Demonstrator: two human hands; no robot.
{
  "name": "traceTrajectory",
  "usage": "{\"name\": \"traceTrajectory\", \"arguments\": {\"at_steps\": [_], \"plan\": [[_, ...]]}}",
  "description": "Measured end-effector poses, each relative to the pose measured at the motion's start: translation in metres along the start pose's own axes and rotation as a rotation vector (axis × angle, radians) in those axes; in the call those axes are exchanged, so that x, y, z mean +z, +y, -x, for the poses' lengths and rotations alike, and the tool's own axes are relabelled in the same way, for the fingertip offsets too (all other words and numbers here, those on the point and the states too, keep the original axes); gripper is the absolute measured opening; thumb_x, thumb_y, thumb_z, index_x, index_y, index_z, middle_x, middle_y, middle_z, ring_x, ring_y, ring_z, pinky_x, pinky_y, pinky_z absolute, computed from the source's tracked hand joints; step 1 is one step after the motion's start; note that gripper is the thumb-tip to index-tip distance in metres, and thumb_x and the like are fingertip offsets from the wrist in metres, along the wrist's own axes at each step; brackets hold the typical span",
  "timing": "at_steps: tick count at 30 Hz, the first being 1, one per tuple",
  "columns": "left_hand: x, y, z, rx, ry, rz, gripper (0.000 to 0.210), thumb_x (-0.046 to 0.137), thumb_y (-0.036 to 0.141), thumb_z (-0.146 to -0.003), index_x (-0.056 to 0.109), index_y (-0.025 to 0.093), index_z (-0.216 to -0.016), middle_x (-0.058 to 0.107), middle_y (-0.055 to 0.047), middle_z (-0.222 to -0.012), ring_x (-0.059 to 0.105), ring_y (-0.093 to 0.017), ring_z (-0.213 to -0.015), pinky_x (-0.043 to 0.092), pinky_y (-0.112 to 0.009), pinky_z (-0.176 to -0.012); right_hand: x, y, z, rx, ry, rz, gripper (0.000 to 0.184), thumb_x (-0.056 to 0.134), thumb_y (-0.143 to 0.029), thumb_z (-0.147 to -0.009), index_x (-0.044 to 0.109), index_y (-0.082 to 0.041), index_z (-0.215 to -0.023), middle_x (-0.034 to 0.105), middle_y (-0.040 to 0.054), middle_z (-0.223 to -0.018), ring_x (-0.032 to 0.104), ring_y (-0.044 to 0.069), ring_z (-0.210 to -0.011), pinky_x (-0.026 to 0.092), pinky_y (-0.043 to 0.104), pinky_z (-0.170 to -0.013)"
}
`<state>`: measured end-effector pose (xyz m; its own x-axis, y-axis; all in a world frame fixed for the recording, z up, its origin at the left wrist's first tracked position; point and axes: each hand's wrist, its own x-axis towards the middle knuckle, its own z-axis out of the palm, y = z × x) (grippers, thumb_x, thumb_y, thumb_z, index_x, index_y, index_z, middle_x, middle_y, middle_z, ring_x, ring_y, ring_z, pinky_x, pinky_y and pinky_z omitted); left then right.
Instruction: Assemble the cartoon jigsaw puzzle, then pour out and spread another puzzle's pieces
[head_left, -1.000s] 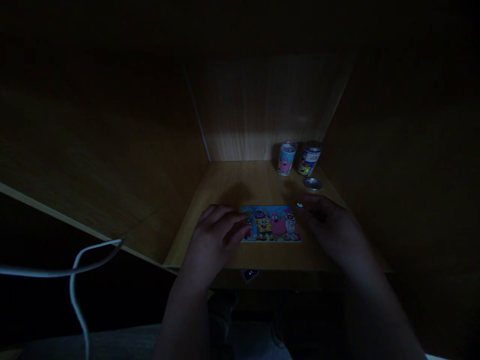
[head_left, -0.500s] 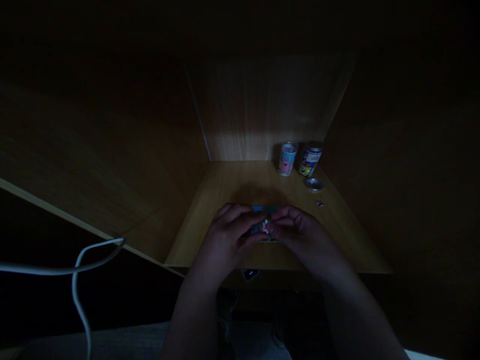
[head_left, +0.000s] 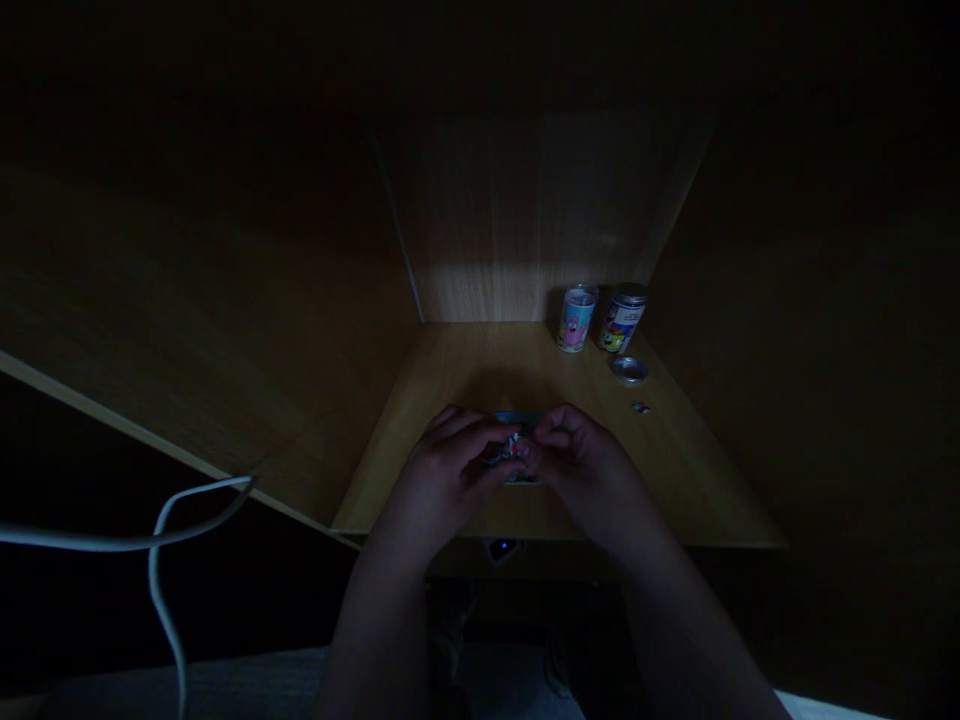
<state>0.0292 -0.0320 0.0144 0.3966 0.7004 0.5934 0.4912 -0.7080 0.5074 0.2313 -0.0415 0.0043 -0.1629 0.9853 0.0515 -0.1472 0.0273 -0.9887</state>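
Observation:
Both hands meet over the wooden shelf, near its front edge. My left hand (head_left: 455, 460) curls its fingers and thumb around a small red and white piece (head_left: 515, 445), too dim to name. From the other side my right hand (head_left: 574, 455) pinches at the same piece with thumb and index finger. Beneath the fingers lies a flat, blue printed card or sheet (head_left: 514, 415), mostly hidden by the hands.
On the wooden shelf (head_left: 480, 360), a clear-topped can with a pink cartoon figure (head_left: 575, 322) stands beside a metal-lidded cartoon can (head_left: 621, 320). A round metal lid (head_left: 629, 370) and a small colourful scrap (head_left: 640, 407) lie closer. A white cable (head_left: 154, 570) hangs at left.
Both hands, with the small red and white piece between them, have shifted slightly left. The cans, lid and scrap stay where they were.

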Motion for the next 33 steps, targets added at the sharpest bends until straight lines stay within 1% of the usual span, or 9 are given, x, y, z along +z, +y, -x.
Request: {"name": "traceTrajectory", "arguments": {"at_steps": [3,8,11,13,15,19,22,27,33], "plan": [[-0.001,-0.002,0.0,-0.009,0.002,-0.01,0.031,0.085,0.025,-0.095,0.076,0.029,-0.124,0.079,-0.004,-0.111,0.07,-0.023,-0.101,0.057,-0.038,-0.086,0.005,0.001,-0.002,0.0,0.013,-0.018,0.033,0.082,-0.045,-0.09,0.055,-0.027,-0.092,0.075,-0.0037,-0.079,0.072,0.016,-0.076,0.055,0.029,-0.073],[-0.007,-0.006,0.002,-0.022,-0.01,-0.063,0.019,0.084,0.028,-0.097,0.078,0.028,-0.115,0.078,-0.004,-0.105,0.07,-0.023,-0.098,0.056,-0.038,-0.084,0.008,0.002,-0.003,-0.029,0.008,0.111,0.032,0.076,-0.052,-0.094,0.056,-0.027,-0.097,0.077,0.0,-0.085,0.074,0.02,-0.079,0.056,0.032,-0.074],[-0.014,-0.014,0.003,-0.075,0.021,-0.104,0.02,0.085,0.03,-0.096,0.078,0.027,-0.115,0.079,-0.005,-0.106,0.071,-0.025,-0.1,0.057,-0.041,-0.087,-0.009,-0.003,-0.004,-0.125,0.162,0.556,0.023,0.065,-0.046,-0.102,0.065,-0.025,-0.11,0.081,0.0072,-0.102,0.076,0.024,-0.089,0.056,0.035,-0.08],[-0.017,-0.022,0.005,-0.146,0.078,-0.127,0.018,0.083,0.029,-0.097,0.077,0.027,-0.114,0.079,-0.005,-0.107,0.072,-0.025,-0.102,0.058,-0.043,-0.091,-0.032,-0.007,-0.006,-0.191,0.387,0.999,0.025,0.057,-0.04,-0.104,0.071,-0.022,-0.113,0.081,0.0133,-0.108,0.074,0.029,-0.097,0.054,0.042,-0.089],[-0.018,-0.03,0.006,-0.212,0.107,-0.141,0.015,0.079,0.026,-0.099,0.077,0.026,-0.113,0.079,-0.005,-0.107,0.072,-0.026,-0.103,0.058,-0.044,-0.093,-0.06,-0.008,-0.006,-0.2,0.521,1.281,0.03,0.053,-0.034,-0.105,0.075,-0.017,-0.116,0.079,0.0188,-0.117,0.071,0.035,-0.111,0.052,0.046,-0.098],[-0.013,-0.04,0.007,-0.266,0.028,-0.163,0.014,0.078,0.025,-0.099,0.077,0.026,-0.112,0.079,-0.005,-0.107,0.073,-0.026,-0.103,0.058,-0.045,-0.094,-0.104,-0.004,-0.003,-0.002,0.533,1.653,0.037,0.048,-0.03,-0.106,0.078,-0.01,-0.117,0.077,0.0235,-0.11,0.072,0.038,-0.104,0.049,0.054,-0.099],[-0.008,-0.045,0.005,-0.275,-0.015,-0.176,0.014,0.08,0.026,-0.097,0.079,0.026,-0.111,0.08,-0.006,-0.11,0.073,-0.028,-0.104,0.058,-0.045,-0.093,-0.116,0.001,0.0,0.046,0.492,1.68,0.043,0.045,-0.036,-0.109,0.081,-0.014,-0.116,0.078,0.0229,-0.109,0.073,0.038,-0.099,0.052,0.051,-0.092],[-0.005,-0.049,0.0,-0.261,-0.115,-0.201,0.016,0.081,0.03,-0.096,0.082,0.027,-0.112,0.08,-0.007,-0.111,0.073,-0.03,-0.106,0.058,-0.047,-0.094,-0.113,0.004,-0.001,0.085,0.469,1.607,0.041,0.049,-0.039,-0.108,0.084,-0.019,-0.114,0.08,0.0192,-0.101,0.073,0.034,-0.082,0.052,0.045,-0.075],[-0.004,-0.047,-0.005,-0.299,-0.174,-0.218,0.018,0.081,0.032,-0.097,0.082,0.027,-0.114,0.08,-0.007,-0.116,0.072,-0.031,-0.115,0.056,-0.05,-0.103,-0.105,0.006,-0.005,0.062,0.508,1.574,0.041,0.05,-0.039,-0.108,0.083,-0.017,-0.115,0.078,0.0202,-0.104,0.073,0.033,-0.084,0.052,0.043,-0.074]]}}
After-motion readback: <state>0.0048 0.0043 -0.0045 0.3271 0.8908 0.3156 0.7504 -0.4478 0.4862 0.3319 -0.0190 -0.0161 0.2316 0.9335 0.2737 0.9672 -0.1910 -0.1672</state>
